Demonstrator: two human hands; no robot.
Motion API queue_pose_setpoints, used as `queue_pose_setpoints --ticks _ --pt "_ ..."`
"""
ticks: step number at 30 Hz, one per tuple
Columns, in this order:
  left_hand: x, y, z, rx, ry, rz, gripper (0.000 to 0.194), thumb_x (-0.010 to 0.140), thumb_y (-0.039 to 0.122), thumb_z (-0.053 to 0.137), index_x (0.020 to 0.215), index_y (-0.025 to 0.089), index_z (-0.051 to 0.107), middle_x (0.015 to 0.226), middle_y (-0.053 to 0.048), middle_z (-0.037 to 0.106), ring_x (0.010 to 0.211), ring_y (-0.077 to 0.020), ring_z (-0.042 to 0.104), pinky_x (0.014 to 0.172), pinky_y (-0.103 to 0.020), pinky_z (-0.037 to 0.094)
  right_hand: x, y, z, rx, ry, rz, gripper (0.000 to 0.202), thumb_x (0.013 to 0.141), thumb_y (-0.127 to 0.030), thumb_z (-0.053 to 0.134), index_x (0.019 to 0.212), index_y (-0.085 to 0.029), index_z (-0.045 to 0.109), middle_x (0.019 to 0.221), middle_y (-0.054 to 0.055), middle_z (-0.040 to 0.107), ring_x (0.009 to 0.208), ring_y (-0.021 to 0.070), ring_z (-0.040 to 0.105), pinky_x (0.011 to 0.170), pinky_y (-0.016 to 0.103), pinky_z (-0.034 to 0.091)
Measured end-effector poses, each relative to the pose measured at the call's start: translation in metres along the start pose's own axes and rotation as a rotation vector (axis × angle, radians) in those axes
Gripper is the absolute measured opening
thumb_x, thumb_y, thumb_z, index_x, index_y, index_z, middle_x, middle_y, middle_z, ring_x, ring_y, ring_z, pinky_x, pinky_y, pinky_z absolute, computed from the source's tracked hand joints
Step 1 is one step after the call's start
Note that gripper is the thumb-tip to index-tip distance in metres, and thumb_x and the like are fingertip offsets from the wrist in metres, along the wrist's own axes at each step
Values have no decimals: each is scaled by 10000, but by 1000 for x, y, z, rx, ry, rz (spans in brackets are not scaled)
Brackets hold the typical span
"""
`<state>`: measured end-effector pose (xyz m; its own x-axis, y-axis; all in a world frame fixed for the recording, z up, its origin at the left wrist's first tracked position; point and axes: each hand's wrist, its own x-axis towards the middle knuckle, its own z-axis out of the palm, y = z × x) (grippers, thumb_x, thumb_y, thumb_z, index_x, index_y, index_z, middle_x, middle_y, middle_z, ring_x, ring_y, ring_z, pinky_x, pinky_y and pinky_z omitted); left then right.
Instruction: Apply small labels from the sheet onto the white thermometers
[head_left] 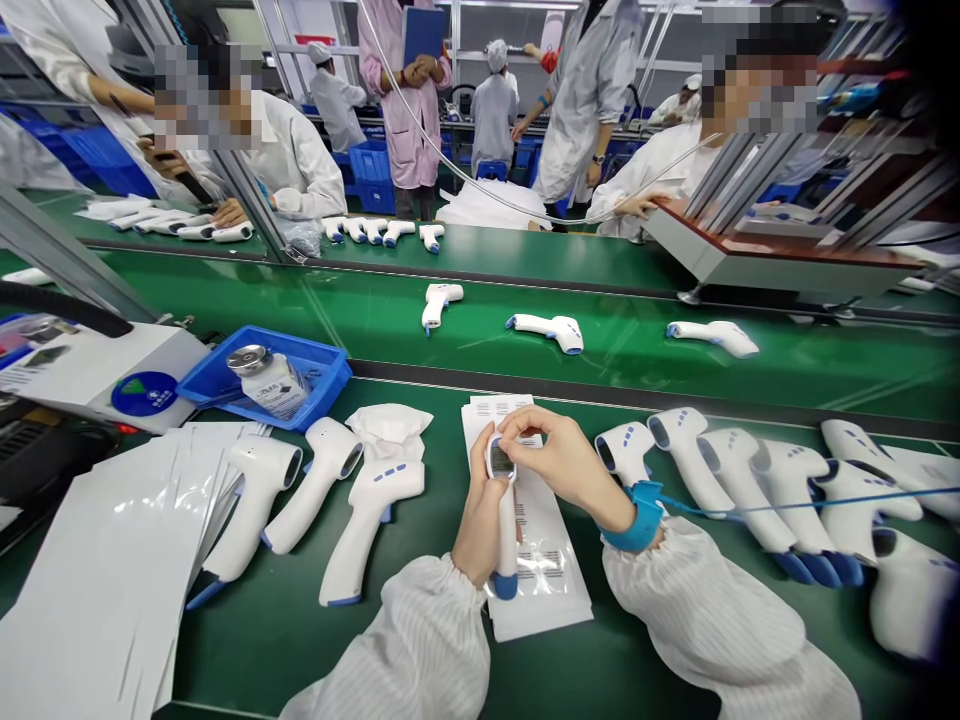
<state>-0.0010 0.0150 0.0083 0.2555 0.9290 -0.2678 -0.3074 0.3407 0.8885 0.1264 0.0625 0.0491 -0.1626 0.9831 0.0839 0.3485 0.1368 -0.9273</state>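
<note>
A white handheld thermometer (507,530) with a small dark screen and a blue base is held upright in the middle of the bench. My left hand (481,515) is wrapped round its body. The fingers of my right hand (559,455), bent and pinched together, touch the top by the screen; whether they grip anything there is hidden. A blue strap (637,518) circles my right wrist. Beneath the hands lies a stack of printed white labels (551,590). To the left rest several more thermometers (367,530), one beside a crumpled white wipe (390,430).
At left are loose white sheets (97,570) and a blue tray (330,385) with a metal-capped bottle (270,380). A row of thermometers (742,480) lines the right side. Beyond, a green conveyor (360,315) carries more of them. People in white coats sit across it.
</note>
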Motion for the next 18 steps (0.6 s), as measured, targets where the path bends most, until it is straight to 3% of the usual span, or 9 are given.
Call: queue_pose_setpoints --ticks 8,14,18 --pt "-4 4 -2 -106 -55 30 690 843 296 432 1485 304 181 814 8 507 437 -83 417 403 -222 424 1 -4 1 -19 -4 -5 76 744 -169 605 681 -209 622 877 22 693 891 194 637 829 340 461" --pt "0 1 1 -7 27 -36 610 916 343 387 1492 328 189 705 26 523 384 -84 365 377 -219 391 1 -2 2 -18 9 -6 67 741 -182 605 686 -216 623 888 27 698 889 197 638 797 337 471" --pt "2 -2 1 -12 35 -21 617 899 322 415 1487 335 229 783 -2 574 414 -94 423 394 -227 411 1 1 3 -18 25 -2 71 733 -162 600 701 -215 635 898 25 701 879 188 639 784 322 478"
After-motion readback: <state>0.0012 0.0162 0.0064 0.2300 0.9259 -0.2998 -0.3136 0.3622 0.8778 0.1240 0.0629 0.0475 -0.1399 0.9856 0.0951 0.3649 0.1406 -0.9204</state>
